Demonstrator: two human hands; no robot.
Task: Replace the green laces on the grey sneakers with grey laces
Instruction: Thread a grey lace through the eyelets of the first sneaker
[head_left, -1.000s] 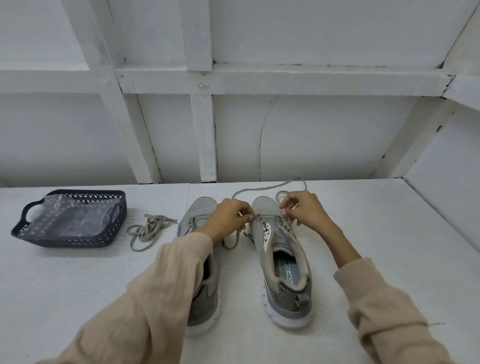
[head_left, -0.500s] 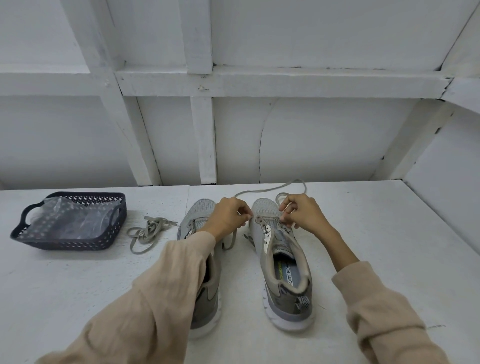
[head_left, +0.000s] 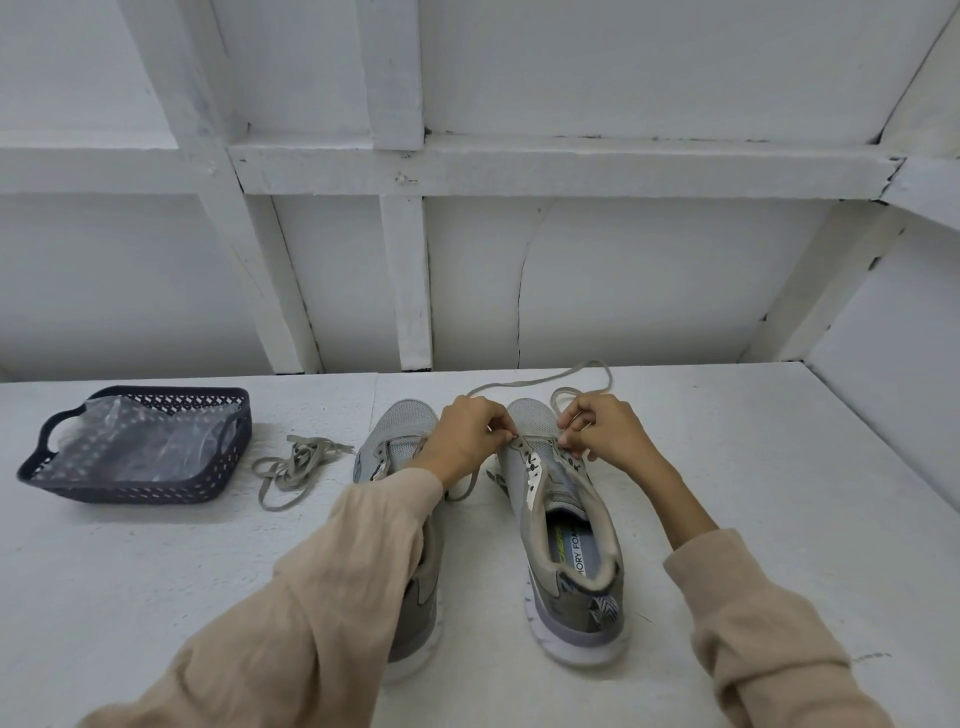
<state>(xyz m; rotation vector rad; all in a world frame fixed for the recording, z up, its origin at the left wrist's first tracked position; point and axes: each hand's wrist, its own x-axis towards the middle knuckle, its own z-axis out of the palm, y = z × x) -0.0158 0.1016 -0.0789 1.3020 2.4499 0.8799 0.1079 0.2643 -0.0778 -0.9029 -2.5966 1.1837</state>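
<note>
Two grey sneakers stand side by side on the white table, toes pointing away. The right sneaker (head_left: 563, 525) has its tongue and eyelets exposed, with a grey lace (head_left: 540, 382) looping behind its toe. My left hand (head_left: 467, 434) pinches one part of that lace at the left front eyelets. On the other side my right hand (head_left: 602, 434) pinches the lace by the right front eyelets. The left sneaker (head_left: 400, 431) is mostly hidden under my left sleeve. A loose bundle of laces (head_left: 293, 465) lies left of the shoes.
A dark perforated basket (head_left: 135, 488) holding clear plastic sits at the table's left. A white panelled wall rises right behind the table, and a side wall closes in at the right.
Both hands stay at the front eyelets of the right sneaker with only small finger shifts. The lace loop behind the toe has moved slightly.
</note>
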